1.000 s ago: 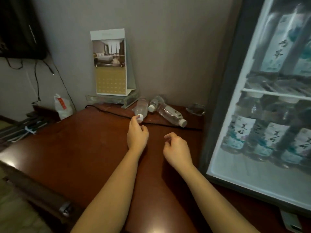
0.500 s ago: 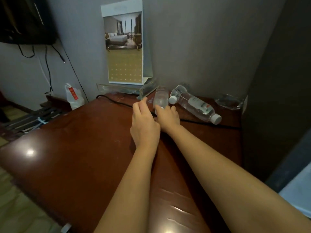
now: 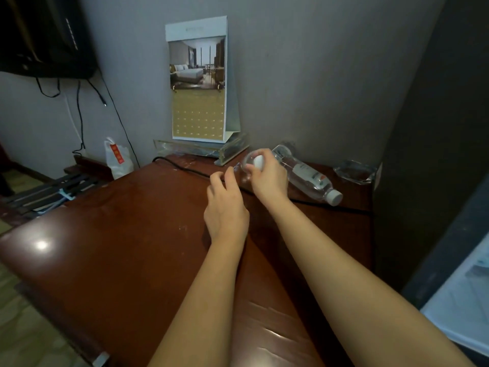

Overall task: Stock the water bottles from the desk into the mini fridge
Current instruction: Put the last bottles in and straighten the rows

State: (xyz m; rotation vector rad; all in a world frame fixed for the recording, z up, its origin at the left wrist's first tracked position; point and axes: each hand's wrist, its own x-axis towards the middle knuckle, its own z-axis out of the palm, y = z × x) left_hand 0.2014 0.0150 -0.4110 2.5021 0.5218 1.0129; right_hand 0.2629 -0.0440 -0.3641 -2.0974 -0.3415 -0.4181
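Along the left wall, a black flat screen (image 3: 39, 35) hangs with dark cords trailing below it, and a white plastic bag with a red label (image 3: 117, 161) stands beyond the desk's edge. A glossy reddish-brown wooden desk (image 3: 119, 260) fills the middle of the view under a grey wall. At its back stands a tall card calendar with a hotel-room photo (image 3: 198, 102), and a black cable (image 3: 182, 168) runs across the top. The left hand (image 3: 226, 210) hovers over the desk, fingers loosely curled, holding nothing. Just beside it, the right hand (image 3: 268, 176) grips a clear plastic water bottle (image 3: 258, 162) at its white cap end. A second clear white-capped water bottle (image 3: 307, 178) lies on its side to the right, touching the desk. Farther right sits a clear glass dish (image 3: 354, 172); its contents cannot be made out. The dark mini fridge (image 3: 428, 154) stands at the right edge, its inside out of view.
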